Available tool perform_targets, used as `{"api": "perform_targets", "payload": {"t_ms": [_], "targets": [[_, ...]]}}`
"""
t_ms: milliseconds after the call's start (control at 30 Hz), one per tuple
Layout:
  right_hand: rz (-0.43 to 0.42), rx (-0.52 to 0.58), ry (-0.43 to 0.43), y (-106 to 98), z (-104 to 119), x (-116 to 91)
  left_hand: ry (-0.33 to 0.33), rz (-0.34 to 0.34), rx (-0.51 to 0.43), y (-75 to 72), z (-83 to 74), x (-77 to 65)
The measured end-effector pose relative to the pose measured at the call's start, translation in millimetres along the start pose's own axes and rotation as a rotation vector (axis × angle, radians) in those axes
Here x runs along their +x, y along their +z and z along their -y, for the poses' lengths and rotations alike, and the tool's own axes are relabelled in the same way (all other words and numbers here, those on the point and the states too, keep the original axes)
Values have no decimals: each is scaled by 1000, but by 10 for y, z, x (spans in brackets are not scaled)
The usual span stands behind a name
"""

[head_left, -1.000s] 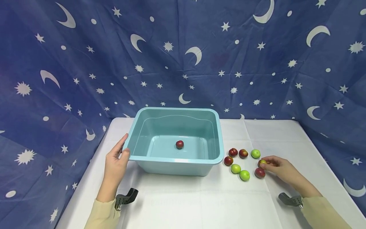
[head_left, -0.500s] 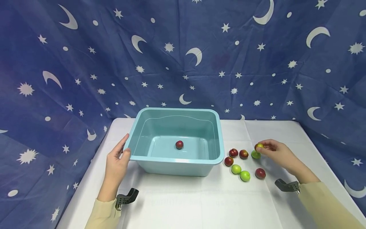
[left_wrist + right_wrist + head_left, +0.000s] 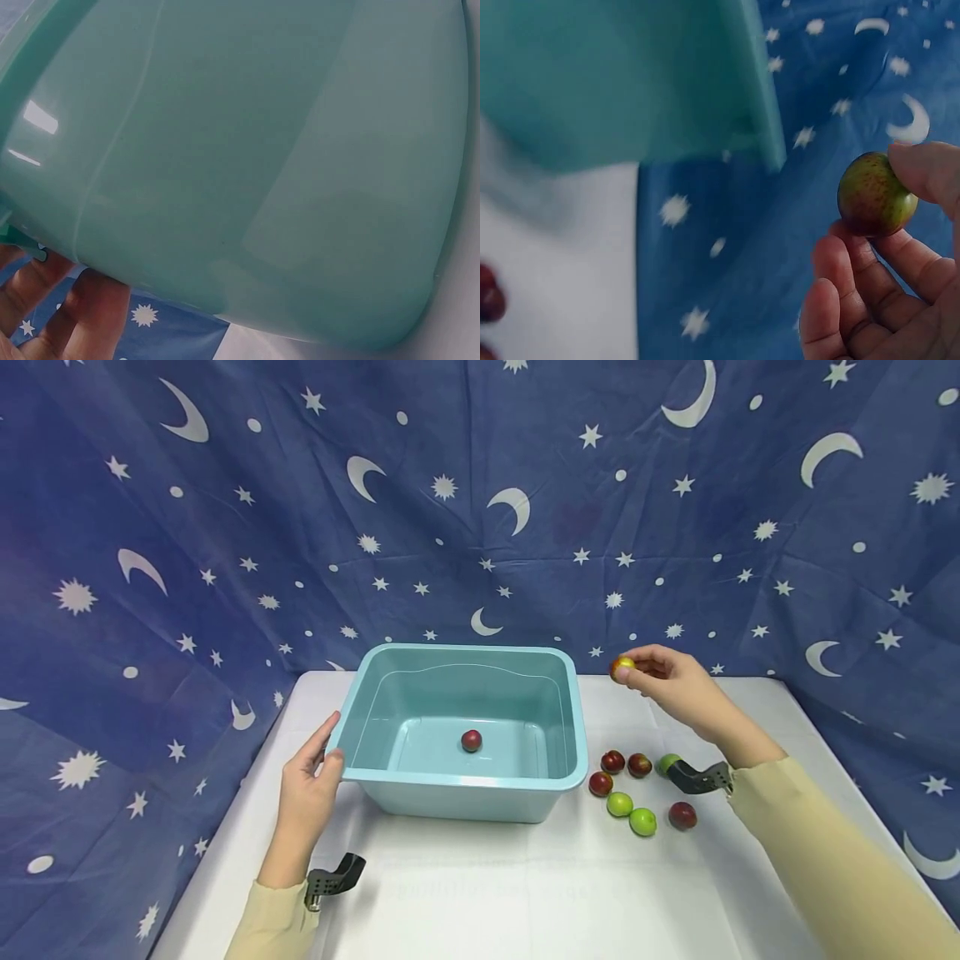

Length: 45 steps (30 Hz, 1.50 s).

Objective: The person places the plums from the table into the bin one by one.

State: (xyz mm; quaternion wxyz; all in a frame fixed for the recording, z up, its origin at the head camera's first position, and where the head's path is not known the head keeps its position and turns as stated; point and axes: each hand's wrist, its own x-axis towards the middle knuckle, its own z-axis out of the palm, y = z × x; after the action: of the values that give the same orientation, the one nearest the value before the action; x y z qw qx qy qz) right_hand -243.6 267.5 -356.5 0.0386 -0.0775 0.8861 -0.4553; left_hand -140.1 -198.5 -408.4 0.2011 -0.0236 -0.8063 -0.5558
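My left hand (image 3: 309, 785) grips the rim of a light-blue plastic basin (image 3: 457, 802) at its left side; in the left wrist view its fingers (image 3: 97, 307) lie against the basin's outer wall. Inside the basin sits one dark red plum (image 3: 471, 741). My right hand (image 3: 675, 685) is raised to the right of the basin's far corner. It pinches a red and yellow-green plum (image 3: 876, 195) between thumb and fingertips, above the table.
Right of the basin, several red plums (image 3: 601, 783) and green ones (image 3: 642, 822) lie loose on the white tablecloth (image 3: 480, 893). The right wrist mount overlaps one green plum (image 3: 668, 763). A blue curtain (image 3: 450, 577) with moons and stars hangs behind.
My right hand has lifted the red and yellow-green plum off the table and carried it up and leftward toward the basin. The left hand keeps its hold on the rim.
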Motion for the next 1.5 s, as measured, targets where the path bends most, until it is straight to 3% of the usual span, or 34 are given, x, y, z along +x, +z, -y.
{"api": "perform_targets", "payload": {"t_ms": [333, 533, 767, 967, 1167, 1500], "targets": [[86, 108, -85, 309, 631, 296, -12, -5, -22, 2, -2, -5], [142, 177, -154, 550, 854, 411, -14, 1, -7, -13, 3, -9], [213, 165, -229, 880, 1052, 540, 3, -5, 4, -28, 10, -8], [319, 122, -217, 1116, 1101, 606, 16, 0, -15, -26, 16, 3], [438, -1, -159, 1256, 1042, 636, 9, 1, -12, -23, 15, 4], [464, -100, -69, 1329, 964, 641, 4, 1, -11, -23, 21, 10]]}}
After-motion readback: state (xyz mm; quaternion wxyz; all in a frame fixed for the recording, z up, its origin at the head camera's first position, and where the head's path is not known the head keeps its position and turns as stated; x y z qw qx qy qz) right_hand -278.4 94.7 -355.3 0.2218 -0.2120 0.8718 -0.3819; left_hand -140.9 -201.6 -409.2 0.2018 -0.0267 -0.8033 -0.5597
